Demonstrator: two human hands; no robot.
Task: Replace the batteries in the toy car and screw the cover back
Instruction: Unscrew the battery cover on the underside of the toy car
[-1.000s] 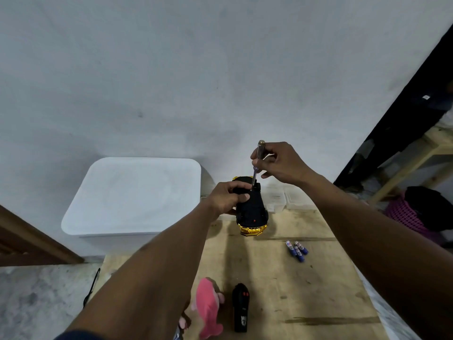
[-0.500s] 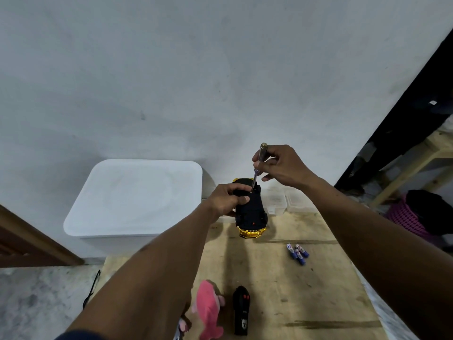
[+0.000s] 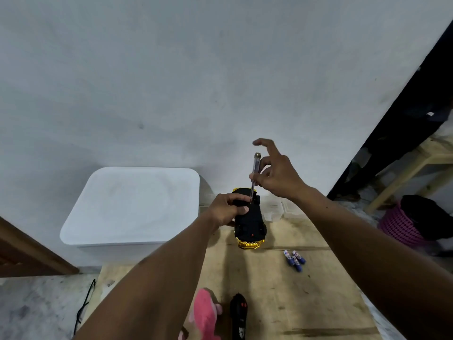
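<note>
One toy car (image 3: 250, 219) is clenched by the left hand (image 3: 228, 209), one screwdriver (image 3: 254, 177) is pinched by the right hand (image 3: 277, 175) — three batteries (image 3: 294, 260) are left near the tabletop's (image 3: 306, 303) right edge.

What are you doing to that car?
A person is fixing a toy car. It lies upside down on the wooden table, and the left hand holds it steady. The right hand pinches a screwdriver whose tip is set into the car's underside. Three blue batteries lie loose nearby.
</note>
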